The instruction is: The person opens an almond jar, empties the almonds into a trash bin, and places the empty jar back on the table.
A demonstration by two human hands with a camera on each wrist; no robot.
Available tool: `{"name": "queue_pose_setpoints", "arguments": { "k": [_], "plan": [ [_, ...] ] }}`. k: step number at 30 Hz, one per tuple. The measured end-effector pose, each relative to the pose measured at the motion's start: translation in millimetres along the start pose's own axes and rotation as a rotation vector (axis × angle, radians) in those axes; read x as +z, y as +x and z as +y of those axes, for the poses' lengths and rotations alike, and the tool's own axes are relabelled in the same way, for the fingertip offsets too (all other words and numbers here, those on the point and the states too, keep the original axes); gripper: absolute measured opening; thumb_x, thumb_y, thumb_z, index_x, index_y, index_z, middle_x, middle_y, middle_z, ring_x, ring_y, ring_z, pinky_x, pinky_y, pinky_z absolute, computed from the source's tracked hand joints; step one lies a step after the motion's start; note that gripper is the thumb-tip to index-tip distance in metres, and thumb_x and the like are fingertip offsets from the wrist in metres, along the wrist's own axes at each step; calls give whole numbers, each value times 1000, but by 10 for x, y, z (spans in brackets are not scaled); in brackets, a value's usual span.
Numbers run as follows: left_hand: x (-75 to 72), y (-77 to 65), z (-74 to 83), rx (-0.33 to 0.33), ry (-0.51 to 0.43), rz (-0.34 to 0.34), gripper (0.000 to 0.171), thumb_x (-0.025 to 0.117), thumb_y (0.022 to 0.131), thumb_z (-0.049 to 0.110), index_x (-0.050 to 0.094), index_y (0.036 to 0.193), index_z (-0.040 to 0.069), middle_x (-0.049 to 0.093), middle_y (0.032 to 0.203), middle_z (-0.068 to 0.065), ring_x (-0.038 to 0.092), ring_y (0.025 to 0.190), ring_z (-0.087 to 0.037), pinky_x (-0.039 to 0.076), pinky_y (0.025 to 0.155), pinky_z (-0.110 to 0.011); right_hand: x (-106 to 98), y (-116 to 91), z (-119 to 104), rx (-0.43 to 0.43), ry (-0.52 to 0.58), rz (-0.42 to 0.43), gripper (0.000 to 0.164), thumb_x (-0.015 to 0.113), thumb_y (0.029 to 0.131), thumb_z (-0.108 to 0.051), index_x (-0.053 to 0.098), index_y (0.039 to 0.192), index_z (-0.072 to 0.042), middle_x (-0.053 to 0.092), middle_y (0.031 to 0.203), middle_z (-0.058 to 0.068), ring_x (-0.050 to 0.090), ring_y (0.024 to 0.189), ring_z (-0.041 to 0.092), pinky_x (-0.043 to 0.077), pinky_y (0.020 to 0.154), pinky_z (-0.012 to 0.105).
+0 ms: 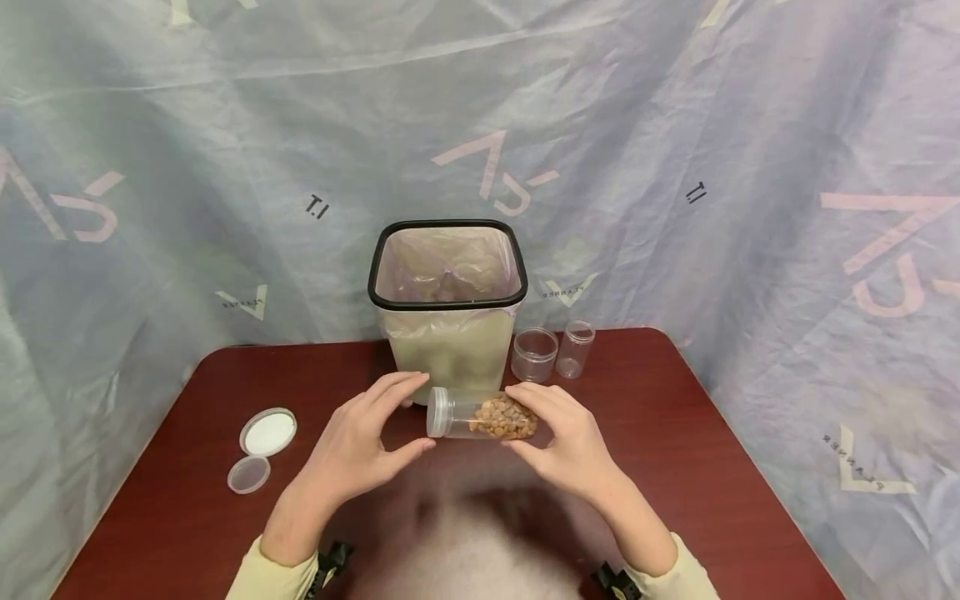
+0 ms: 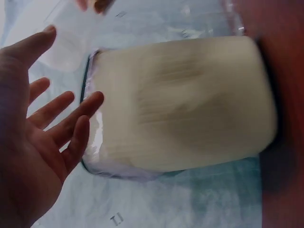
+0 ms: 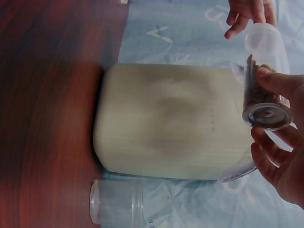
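A clear plastic jar lies on its side in the air in front of the bin, small orange-brown pieces gathered in its base end. Its whitish screw lid points left. My right hand grips the jar's base between thumb and fingers; the right wrist view shows the thumb across its side. At the lid end is my left hand, thumb and fingers spread with a gap around the lid. The left wrist view shows those fingers loosely extended and holding nothing.
Behind the jar stands a cream bin with a black rim and clear liner. Two open clear jars, a wide one and a narrow one, stand right of it. Two round lids, one larger and one smaller, lie left on the table.
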State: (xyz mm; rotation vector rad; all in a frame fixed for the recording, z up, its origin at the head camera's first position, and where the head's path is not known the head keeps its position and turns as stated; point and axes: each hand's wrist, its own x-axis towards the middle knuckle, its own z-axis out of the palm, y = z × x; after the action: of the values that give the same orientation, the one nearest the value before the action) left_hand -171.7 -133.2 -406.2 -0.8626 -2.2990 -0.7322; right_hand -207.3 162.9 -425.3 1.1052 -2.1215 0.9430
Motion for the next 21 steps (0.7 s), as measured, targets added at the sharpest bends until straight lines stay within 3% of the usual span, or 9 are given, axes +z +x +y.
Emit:
{"name": "queue_pose_setpoints", "arguments": {
  "k": [6, 12, 21],
  "plan": [
    [18, -8, -18, 21, -68, -24, 75, 83, 76, 26, 49, 143, 14, 53, 136, 2, 61, 99, -7, 46, 87, -28, -4, 18, -9, -6, -13, -15, 64, 88, 64, -16, 65, 123, -8, 62, 121, -3, 59, 104, 14, 42, 91, 24],
    [10, -7, -25, 58, -79, -13, 66, 83, 76, 22, 56, 135, 12, 60, 124, 3, 62, 89, -7, 48, 80, -26, -12, 33, -33, -21, -21, -24, 65, 88, 65, -16, 64, 125, -11, 62, 121, -3, 59, 104, 14, 42, 91, 24],
    [-24, -17, -37, 7, -77, -54, 61, 85, 75, 27, 59, 128, 12, 62, 115, 8, 63, 87, -8, 50, 74, -29, -51, 102, -73, -45, -108, -91, 72, 88, 67, -20, 59, 132, -8, 64, 121, 2, 59, 102, 17, 46, 88, 33]
  ]
}}
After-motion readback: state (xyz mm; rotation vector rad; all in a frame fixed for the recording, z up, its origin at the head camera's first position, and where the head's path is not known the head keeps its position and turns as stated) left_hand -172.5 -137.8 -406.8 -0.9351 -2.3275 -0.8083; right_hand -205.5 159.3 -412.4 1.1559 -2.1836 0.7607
